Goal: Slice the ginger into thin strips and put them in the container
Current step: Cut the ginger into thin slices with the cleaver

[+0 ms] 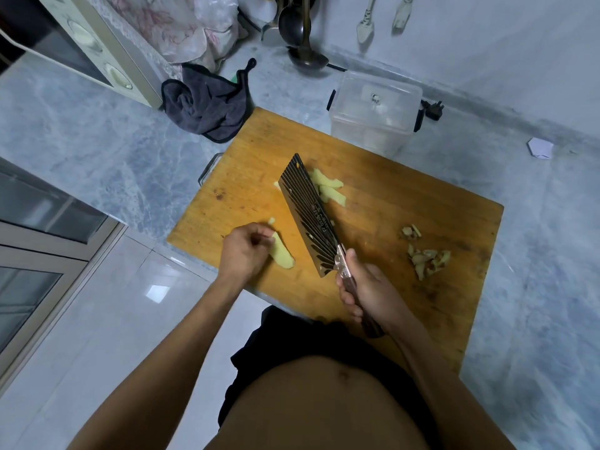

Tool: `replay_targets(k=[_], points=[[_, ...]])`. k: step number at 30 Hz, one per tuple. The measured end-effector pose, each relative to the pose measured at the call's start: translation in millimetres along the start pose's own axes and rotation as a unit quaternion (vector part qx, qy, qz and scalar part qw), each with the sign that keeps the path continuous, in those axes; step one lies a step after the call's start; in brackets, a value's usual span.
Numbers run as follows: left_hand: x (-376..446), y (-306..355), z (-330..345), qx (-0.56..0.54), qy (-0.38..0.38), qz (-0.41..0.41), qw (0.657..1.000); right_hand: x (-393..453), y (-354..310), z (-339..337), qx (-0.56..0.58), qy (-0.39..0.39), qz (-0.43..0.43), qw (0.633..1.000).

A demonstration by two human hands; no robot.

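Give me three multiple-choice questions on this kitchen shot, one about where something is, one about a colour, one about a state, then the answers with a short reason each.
1. Where does the pile of ginger peelings lie on the cutting board?
A. to the right of the cleaver
B. under the left hand
C. inside the plastic container

2. What colour is the cloth beside the board?
A. white
B. dark grey
C. red

3. What is the state of the container?
A. lid off
B. tipped over
C. lid on

Answers: 1 A, the peelings sit right of the blade, clear of both hands. 2 B, the crumpled cloth is dark grey. 3 C, the clear lid sits on top, upright at the board's far edge. The right hand grips the cleaver; the left holds a peeled ginger piece.
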State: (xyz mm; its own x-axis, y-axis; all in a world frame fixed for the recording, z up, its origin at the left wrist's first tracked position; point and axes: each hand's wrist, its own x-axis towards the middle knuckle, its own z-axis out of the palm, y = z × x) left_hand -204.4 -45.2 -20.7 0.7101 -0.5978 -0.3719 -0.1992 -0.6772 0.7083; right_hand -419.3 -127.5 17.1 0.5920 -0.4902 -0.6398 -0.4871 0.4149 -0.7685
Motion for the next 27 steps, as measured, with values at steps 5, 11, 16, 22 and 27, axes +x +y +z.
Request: replay_targets(k=[5, 11, 16, 22, 27], points=[[18.9, -0.6, -24.7, 0.057, -0.113, 0.103, 0.987, 0.3, -4.5, 1.9, -0.044, -0.011, -0.034, 0.998], [23.4, -7.0, -22.0, 0.161, -0.025, 0.16, 0.974, 8.5, -2.3, 5.9, -0.062, -0.04, -0.04, 0.997], [-8.2, -30.9, 2.8, 0.217, 0.037, 0.181, 0.958, 16.1, 0.0, 6.7, -0.006, -0.018, -0.033, 0.999], [5.1, -65.5, -20.2, 0.212, 0.028, 0.315, 0.925, 11.7, 12.9, 15.5, 0.05, 0.017, -0.043, 0.998], [15.7, -67.6, -35.9, 0.246, 0.029, 0.402, 0.882, 5.3, 22.7, 36.3, 0.028, 0.058, -0.081, 0.995]])
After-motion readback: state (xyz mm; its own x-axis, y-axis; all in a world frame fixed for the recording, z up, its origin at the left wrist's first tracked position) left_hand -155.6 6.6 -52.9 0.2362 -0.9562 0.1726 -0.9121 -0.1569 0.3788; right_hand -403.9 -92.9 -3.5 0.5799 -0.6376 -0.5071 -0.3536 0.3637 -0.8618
